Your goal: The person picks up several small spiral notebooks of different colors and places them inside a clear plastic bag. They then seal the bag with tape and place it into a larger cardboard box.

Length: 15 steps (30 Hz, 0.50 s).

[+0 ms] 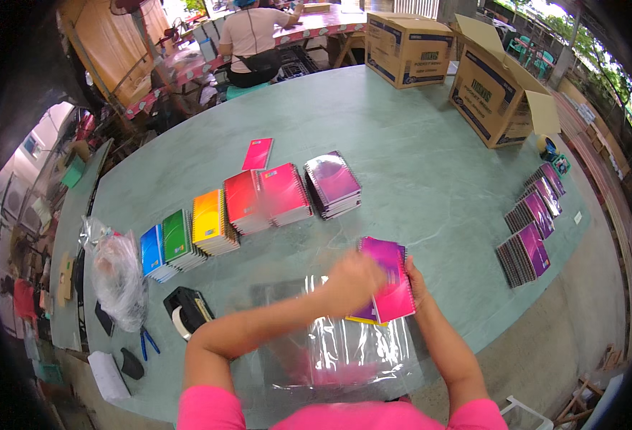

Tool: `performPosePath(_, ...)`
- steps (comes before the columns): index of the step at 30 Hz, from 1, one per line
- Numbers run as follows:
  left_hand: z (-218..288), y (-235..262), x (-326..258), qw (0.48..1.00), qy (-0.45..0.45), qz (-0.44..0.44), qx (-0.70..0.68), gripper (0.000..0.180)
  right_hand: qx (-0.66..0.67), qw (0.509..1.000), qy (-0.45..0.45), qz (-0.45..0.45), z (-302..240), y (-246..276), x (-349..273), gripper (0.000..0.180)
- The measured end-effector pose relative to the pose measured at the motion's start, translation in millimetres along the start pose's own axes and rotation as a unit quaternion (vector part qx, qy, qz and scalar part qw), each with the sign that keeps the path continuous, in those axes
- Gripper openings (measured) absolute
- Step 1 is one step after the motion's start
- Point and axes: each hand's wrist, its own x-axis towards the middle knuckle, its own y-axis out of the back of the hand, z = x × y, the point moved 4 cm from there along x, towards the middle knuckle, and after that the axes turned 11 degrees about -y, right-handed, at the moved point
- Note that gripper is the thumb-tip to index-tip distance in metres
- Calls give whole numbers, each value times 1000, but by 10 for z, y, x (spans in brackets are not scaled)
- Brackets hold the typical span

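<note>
My right hand grips the right side of a small fanned group of spiral notebooks, low over the table. A purple notebook and a pink notebook show in it, with a yellow edge below. Smeared by motion, my left hand is over the group's left side, its fingers not clear. Beneath my forearms lies a clear plastic sheet or bag. Ahead, spiral notebooks stand in a row of stacks: blue, green, yellow, red, pink and purple.
One pink notebook lies beyond the row. At left are crumpled clear plastic, a tape dispenser and blue-handled pliers. Purple notebook stacks line the right edge. Two cartons stand far right; a person sits beyond.
</note>
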Motion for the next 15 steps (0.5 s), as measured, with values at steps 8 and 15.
performPosePath(8,683,245,-875,997,32,48,-42,65,-142,979,-146,-7,576,-327,-199,53)
performPosePath(15,972,-280,-1749,714,432,302,-461,85,-384,922,-52,-3,870,-519,-104,88)
